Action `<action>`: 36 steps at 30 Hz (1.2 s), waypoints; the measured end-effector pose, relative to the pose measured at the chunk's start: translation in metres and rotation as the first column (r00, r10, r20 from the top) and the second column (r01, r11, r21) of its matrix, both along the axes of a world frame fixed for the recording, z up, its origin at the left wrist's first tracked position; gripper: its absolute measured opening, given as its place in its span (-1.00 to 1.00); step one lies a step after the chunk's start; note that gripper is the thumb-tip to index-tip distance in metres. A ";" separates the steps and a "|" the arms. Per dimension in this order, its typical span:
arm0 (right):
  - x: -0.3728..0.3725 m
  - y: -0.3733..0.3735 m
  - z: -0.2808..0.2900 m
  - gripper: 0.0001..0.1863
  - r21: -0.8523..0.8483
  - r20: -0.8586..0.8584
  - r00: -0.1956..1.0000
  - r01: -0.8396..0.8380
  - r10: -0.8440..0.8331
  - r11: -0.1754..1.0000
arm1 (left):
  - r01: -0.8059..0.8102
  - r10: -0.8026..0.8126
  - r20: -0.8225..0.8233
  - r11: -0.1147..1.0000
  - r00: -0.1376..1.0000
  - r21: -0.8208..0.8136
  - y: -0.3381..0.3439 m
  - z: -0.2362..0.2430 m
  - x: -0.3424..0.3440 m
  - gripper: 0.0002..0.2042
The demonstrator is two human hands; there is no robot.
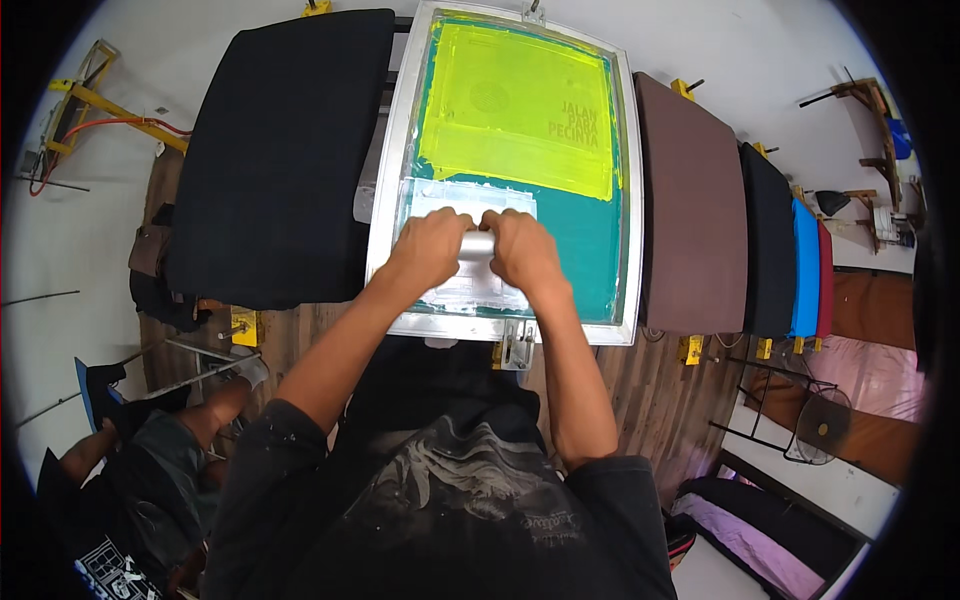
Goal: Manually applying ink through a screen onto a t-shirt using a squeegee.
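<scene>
Both of my hands grip a squeegee (478,247) with a pale handle, side by side in the lower part of a silkscreen frame. My left hand (428,247) closes over the handle's left end. My right hand (523,252) is wrapped round its right end. White ink (440,300) covers the mesh around and below the squeegee. The metal screen frame (631,190) surrounds green mesh (578,255), whose upper part is a bright yellow-green panel (520,85) with a faint circle and lettering. The squeegee's blade is hidden beneath my hands.
Left of the frame lies a board with black cloth (285,150). To the right are boards with brown (692,200), black (766,240), blue (804,265) and red cloth (825,280). Yellow brackets (245,327) jut out below. Another person (150,480) is at lower left; a fan (824,425) stands right.
</scene>
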State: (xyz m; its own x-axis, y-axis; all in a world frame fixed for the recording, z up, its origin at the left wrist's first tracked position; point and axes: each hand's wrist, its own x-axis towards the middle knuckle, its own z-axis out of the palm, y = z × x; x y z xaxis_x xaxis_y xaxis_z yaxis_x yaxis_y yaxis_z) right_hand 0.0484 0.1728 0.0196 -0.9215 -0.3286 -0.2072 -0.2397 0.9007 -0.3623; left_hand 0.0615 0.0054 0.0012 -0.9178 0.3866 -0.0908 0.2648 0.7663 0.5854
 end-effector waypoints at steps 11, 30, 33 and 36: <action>0.126 -0.003 -0.009 -0.58 -0.097 -0.042 0.994 0.095 -0.099 0.991 | -0.070 0.076 -0.089 0.995 0.993 0.070 0.006 -0.009 0.118 -0.48; 0.007 -0.002 -0.002 -0.65 -0.012 -0.009 1.000 -0.015 0.015 1.000 | -0.030 0.040 -0.085 0.992 0.996 0.124 -0.005 -0.003 0.007 -0.70; 0.038 -0.001 -0.009 -0.75 -0.078 -0.036 0.999 -0.009 0.006 0.997 | -0.043 0.051 -0.046 0.986 0.998 0.163 -0.006 -0.016 0.037 -0.67; 0.082 0.000 0.005 -0.71 -0.149 -0.009 1.000 0.026 -0.028 0.988 | -0.041 0.039 0.025 0.994 0.999 0.099 -0.002 0.000 0.079 -0.68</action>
State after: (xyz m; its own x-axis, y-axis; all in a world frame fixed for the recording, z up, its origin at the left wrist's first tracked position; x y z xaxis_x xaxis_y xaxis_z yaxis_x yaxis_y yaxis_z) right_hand 0.1304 0.1724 0.0245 -0.9324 -0.3298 -0.1478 -0.2205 0.8431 -0.4904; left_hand 0.1408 0.0036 0.0014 -0.9308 0.3576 -0.0755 0.2204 0.7140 0.6646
